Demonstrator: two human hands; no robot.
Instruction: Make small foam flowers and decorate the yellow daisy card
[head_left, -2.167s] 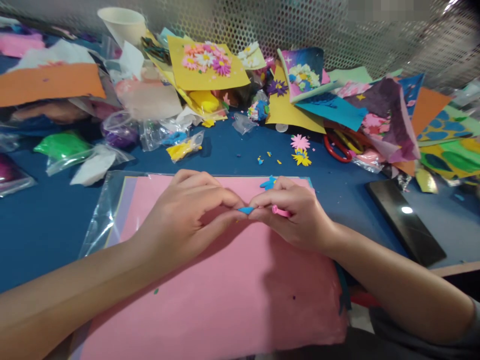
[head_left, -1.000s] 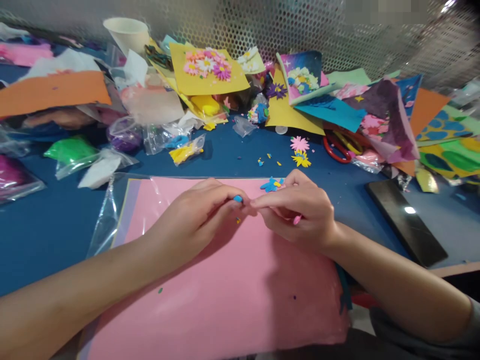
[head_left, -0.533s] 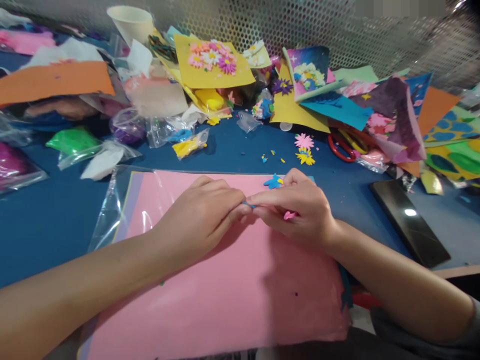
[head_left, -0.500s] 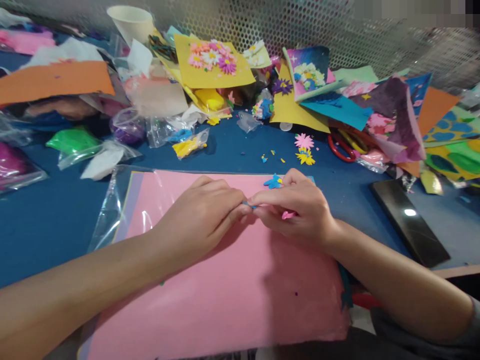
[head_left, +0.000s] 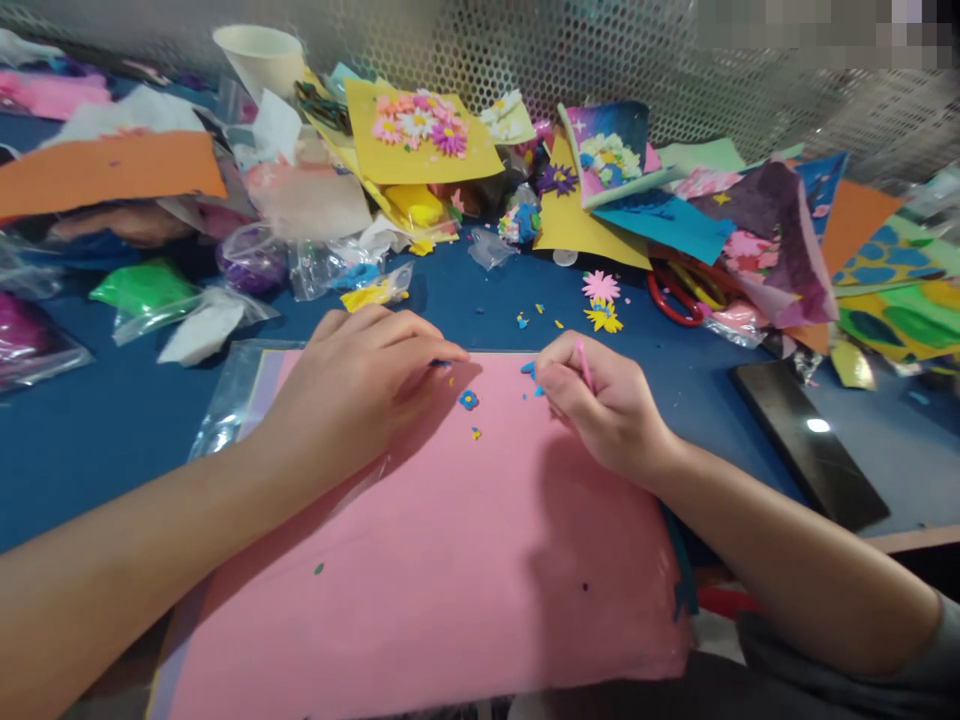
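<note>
Right hand (head_left: 604, 410) pinches a thin pink strip (head_left: 583, 364), fingertips just beside blue foam scraps (head_left: 529, 370) on pink paper (head_left: 450, 570).

Scissors (head_left: 673, 298) lie behind the foam sheet (head_left: 420, 570) on the table (head_left: 97, 460), a phone (head_left: 806, 445) to its right.

A grey sleeve (head_left: 946, 640) ends above the bare right forearm (head_left: 795, 570).
</note>
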